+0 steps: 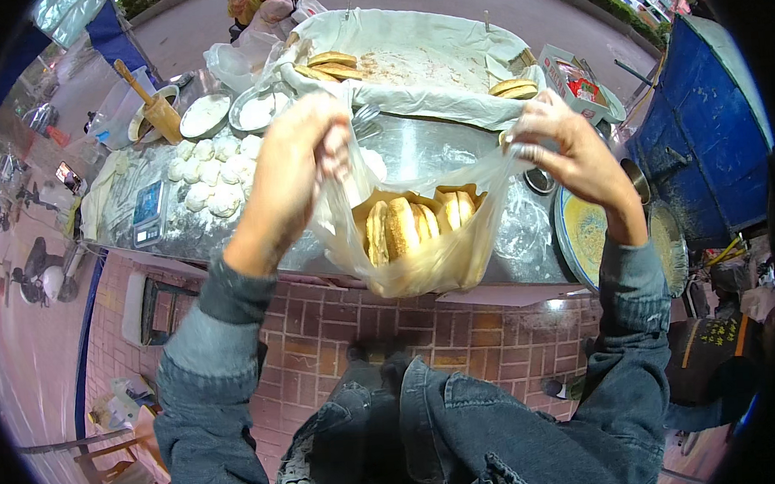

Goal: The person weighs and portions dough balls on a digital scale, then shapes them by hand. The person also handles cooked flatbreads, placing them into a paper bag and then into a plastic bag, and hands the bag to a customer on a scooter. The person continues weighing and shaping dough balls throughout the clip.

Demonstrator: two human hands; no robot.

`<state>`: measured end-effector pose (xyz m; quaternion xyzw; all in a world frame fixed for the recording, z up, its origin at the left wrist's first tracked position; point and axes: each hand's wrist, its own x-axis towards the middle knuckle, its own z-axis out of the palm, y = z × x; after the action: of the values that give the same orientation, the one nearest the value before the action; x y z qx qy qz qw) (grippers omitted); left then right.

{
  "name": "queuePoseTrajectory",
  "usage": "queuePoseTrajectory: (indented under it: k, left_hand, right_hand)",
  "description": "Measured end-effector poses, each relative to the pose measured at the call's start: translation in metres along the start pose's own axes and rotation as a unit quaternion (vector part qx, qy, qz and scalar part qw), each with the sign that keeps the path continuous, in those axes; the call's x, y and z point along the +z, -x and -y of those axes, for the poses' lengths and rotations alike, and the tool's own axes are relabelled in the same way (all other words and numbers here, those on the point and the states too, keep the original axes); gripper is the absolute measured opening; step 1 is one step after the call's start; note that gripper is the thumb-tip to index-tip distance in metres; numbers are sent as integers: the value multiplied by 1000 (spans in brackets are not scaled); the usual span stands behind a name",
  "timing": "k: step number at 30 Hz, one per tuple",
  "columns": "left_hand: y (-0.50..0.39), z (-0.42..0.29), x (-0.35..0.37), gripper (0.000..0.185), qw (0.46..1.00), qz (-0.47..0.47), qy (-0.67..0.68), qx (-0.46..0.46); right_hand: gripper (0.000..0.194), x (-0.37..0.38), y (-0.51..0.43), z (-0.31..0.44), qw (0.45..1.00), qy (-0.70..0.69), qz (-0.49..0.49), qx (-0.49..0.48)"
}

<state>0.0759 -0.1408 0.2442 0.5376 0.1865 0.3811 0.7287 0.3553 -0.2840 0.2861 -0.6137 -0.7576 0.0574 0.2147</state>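
Between my two hands hangs a translucent plastic bag (422,260), held up by its top at both sides. Brown paper (457,190) lines it, and several round sesame flatbreads (401,228) stand on edge inside. My left hand (302,147) is closed around the bag's left side. With thumb and fingers, my right hand (558,142) pinches the right side. The bag hangs over the front edge of the floury metal worktable (408,147). Beyond it is a cloth-lined tray (416,54) with flatbreads (330,67) at the left and more at the right end.
Dough balls (213,173), a digital scale (149,213), a rolling pin (153,106) and a bowl of flour (205,115) occupy the left side. A wide basin of sesame seeds (583,230) is at the right, near a blue panel (700,130). Someone (266,6) stands across the table.
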Motion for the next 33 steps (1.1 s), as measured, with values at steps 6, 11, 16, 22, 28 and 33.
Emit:
queuePoseTrajectory:
  k: [6,11,16,22,28,33]
  left_hand:
    - [21,22,1,23,998,-12,-26,-53]
    - [-4,17,43,21,982,124,-139,-5]
    - [-22,13,76,21,895,309,-313,-78]
    - [-6,-30,56,23,861,321,-347,-187]
    - [56,-79,-10,24,918,245,-288,-120]
    - [166,-109,-78,17,953,144,-236,-122]
  right_hand:
    - [13,20,7,16,1000,10,-6,15]
    - [11,18,8,21,999,16,-1,-40]
    - [15,30,-6,28,998,-15,-30,-62]
    - [22,41,-20,47,955,-296,-4,11]
    - [26,61,-68,119,903,-418,92,-40]
    - [28,98,-112,213,836,-450,302,-86]
